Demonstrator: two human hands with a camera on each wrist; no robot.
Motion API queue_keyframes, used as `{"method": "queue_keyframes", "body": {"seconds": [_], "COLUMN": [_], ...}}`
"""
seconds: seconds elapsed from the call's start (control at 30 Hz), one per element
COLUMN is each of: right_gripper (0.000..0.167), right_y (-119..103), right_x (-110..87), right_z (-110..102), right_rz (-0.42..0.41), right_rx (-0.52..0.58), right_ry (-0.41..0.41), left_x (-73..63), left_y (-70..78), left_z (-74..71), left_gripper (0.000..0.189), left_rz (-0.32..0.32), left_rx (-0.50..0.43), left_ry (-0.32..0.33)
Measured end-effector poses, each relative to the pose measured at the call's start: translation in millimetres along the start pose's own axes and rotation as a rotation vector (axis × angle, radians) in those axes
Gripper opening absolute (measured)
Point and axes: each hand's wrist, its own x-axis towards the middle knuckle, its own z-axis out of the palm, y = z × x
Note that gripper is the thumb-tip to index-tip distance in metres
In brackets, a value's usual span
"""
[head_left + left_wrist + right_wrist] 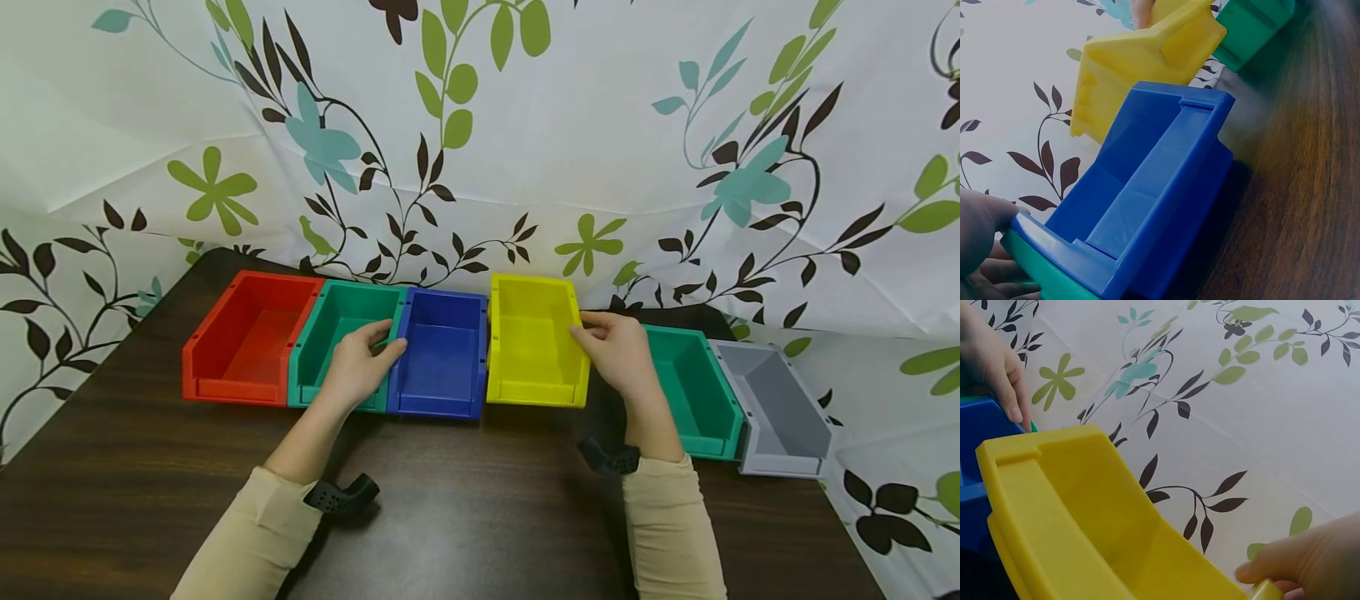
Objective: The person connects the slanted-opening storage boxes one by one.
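My right hand (621,354) pinches the right side wall of a yellow plastic bin (534,333), thumb on the inner side. In the left wrist view the yellow bin (1129,62) sits tilted, raised above the level of the blue one. Over at the left, my left hand (354,368) holds the adjoining walls of a blue bin (442,358) and a green bin (341,312). Its thumb lies on the blue rim and its fingers reach down inside the green bin. A narrow gap separates the yellow bin from the blue one.
A red bin (251,337) stands against the green one at the row's left end. Right of my right hand are a second green bin (693,392) and a grey bin (780,408). Behind the dark wooden table (465,517) hangs a leaf-patterned white cloth (585,142).
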Motion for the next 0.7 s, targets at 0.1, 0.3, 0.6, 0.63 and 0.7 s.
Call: {"method": "queue_keyframes", "body": {"seconds": [0.1, 0.3, 0.6, 0.63, 0.7], "right_gripper": [0.042, 0.044, 0.050, 0.050, 0.049], "right_y": [-1, -1, -2, -4, -8], "right_x": [-0.4, -0.7, 0.4, -0.8, -3.7], "right_z": [0, -2, 3, 4, 8], "right_rz": [0.011, 0.010, -0.028, -0.044, -0.112], "right_rx": [-0.027, -0.026, -0.012, -0.022, -0.045], "right_ry": [-0.019, -0.033, 0.026, 0.054, 0.128], "left_x": [0.1, 0.5, 0.3, 0.2, 0.2], "left_y": [0.2, -0.7, 0.0, 0.4, 1.0], "left_z": [0.1, 0.2, 0.1, 0.0, 0.0], "left_gripper": [0.057, 0.058, 0.057, 0.057, 0.057], "left_rz": [0.002, 0.004, 0.010, 0.010, 0.009], "left_rx": [0.000, 0.005, 0.007, 0.007, 0.007], "left_ry": [0.001, 0.001, 0.005, 0.006, 0.005]}}
